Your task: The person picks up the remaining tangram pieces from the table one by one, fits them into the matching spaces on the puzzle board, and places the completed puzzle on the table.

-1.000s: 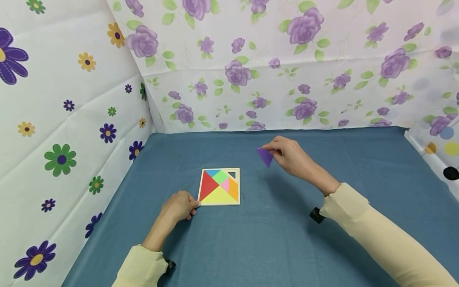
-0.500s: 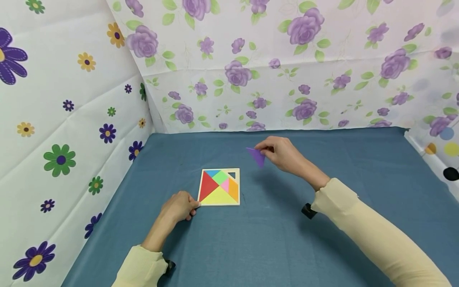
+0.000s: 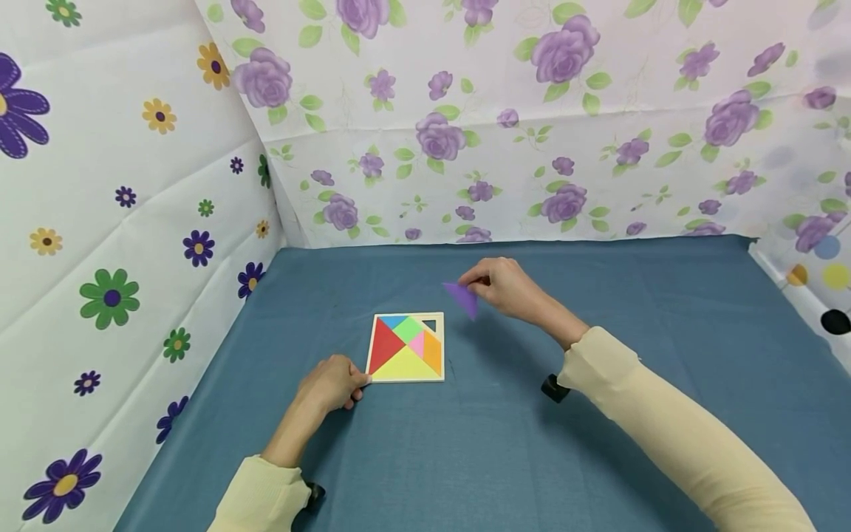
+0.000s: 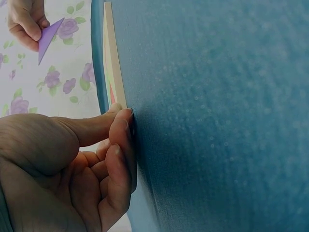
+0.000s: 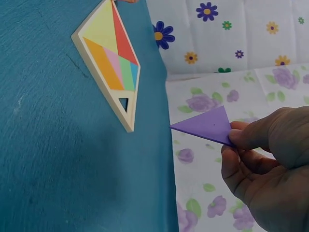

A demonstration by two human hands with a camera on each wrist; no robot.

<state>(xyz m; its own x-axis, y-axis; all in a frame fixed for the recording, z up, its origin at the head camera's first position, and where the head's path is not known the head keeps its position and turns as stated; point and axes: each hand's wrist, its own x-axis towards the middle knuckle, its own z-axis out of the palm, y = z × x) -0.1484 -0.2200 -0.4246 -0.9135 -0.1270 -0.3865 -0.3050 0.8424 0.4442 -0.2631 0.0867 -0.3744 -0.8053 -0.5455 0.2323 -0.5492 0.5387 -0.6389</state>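
Note:
A square tangram board (image 3: 407,381) with a pale wooden frame lies on the blue cloth, filled with red, yellow, green, pink, orange and blue pieces. Its top right corner has an uncovered triangular recess with a dark hole (image 5: 123,104). My left hand (image 3: 335,382) pinches the board's near left corner between thumb and fingers, as the left wrist view shows close up. A purple triangle piece (image 5: 208,125) is pinched by one edge in my right hand (image 3: 508,288). That hand holds it in the air, just beyond and to the right of the board, one point facing down.
Blue cloth (image 3: 465,458) covers the table. A white flowered sheet (image 3: 399,148) hangs along the back, and another (image 3: 146,244) slopes down the left side. A dotted white sheet (image 3: 804,295) borders the right.
My right hand has moved left with the purple triangle, closer to the board, and has dipped slightly. The left hand and the board have stayed in place.

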